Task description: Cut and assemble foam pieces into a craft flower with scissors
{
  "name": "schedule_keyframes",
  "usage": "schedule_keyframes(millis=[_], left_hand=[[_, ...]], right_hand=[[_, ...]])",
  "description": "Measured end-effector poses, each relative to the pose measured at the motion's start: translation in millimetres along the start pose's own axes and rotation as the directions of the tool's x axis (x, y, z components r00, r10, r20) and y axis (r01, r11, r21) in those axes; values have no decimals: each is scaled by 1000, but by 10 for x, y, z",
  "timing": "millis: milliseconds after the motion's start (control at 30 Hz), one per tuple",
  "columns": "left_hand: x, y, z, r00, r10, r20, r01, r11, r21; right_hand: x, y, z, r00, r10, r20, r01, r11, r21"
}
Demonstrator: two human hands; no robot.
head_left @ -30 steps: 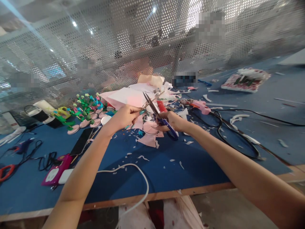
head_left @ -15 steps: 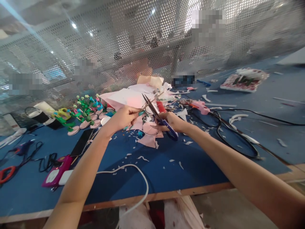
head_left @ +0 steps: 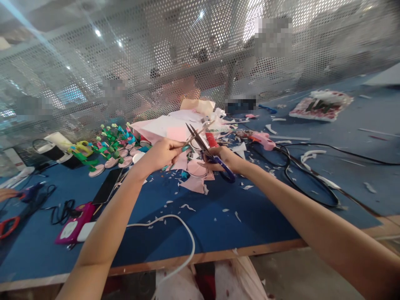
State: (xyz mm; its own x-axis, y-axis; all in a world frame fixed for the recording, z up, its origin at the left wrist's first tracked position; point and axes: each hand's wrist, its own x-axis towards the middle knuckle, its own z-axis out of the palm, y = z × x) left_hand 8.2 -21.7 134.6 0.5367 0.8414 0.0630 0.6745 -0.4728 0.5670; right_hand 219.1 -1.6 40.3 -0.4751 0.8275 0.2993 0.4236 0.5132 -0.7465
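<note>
My right hand [head_left: 225,158] grips blue-handled scissors [head_left: 208,153], blades parted and pointing up-left. My left hand [head_left: 162,153] is closed in a pinch on a small teal paper piece [head_left: 186,147] held at the blades. Both hands hover above a heap of pink and white paper sheets [head_left: 170,127] and offcuts on the blue table [head_left: 218,216].
Small green and pink paper flowers on round bases [head_left: 109,146] stand at the left, near a black phone [head_left: 108,186] and a magenta device [head_left: 73,225]. A pink glue gun [head_left: 264,139] with black cable [head_left: 312,183] lies right. A white cable [head_left: 175,221] loops at the front edge. Another person's hand [head_left: 6,193] shows far left.
Both hands stay almost in place with the scissors at the teal piece. A hand has come into view at the far left edge.
</note>
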Motion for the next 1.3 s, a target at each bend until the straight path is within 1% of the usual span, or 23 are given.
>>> schedule_keyframes(millis=[100,233,300,467,533,633,733,800,900,1033,1133,1233,1300], left_hand=[[0,13,41,999,-25,34,25,1000,-16],[26,7,98,998,-39,49,38,999,21],[35,-8,86,998,-39,50,39,999,12],[23,-59,-12,1000,-4,7,4,1000,-31],[16,-60,-17,1000,-5,3,6,999,-36],[20,-29,47,999,-32,34,34,998,-51],[37,-8,129,998,-41,43,42,999,-7],[45,-20,140,998,-39,46,38,999,12],[31,-59,66,999,-15,38,15,1000,0],[-13,-61,-49,1000,11,-16,-11,1000,23],[-22,-23,-20,1000,-14,-4,14,1000,19],[-2,-6,73,1000,-13,24,12,999,36],[15,-12,109,999,-9,43,7,999,49]], right_hand=[[-19,-54,-6,999,32,44,-35,997,70],[-34,-104,-35,996,22,90,-33,992,125],[-27,-90,-29,997,28,75,-38,991,131],[3,-27,40,997,77,-28,-73,991,107],[2,-30,53,995,94,-36,-90,991,100],[-19,-67,36,996,87,10,-88,986,141],[-39,-107,-3,997,55,60,-65,982,177],[-38,-116,-16,996,60,67,-72,979,188],[-14,-89,1,994,102,39,-108,974,198],[19,-42,40,986,167,24,-169,967,193],[7,-54,27,989,139,48,-146,970,195],[-26,-103,-24,990,87,115,-108,975,194],[-38,-124,-52,987,75,139,-100,978,182]])
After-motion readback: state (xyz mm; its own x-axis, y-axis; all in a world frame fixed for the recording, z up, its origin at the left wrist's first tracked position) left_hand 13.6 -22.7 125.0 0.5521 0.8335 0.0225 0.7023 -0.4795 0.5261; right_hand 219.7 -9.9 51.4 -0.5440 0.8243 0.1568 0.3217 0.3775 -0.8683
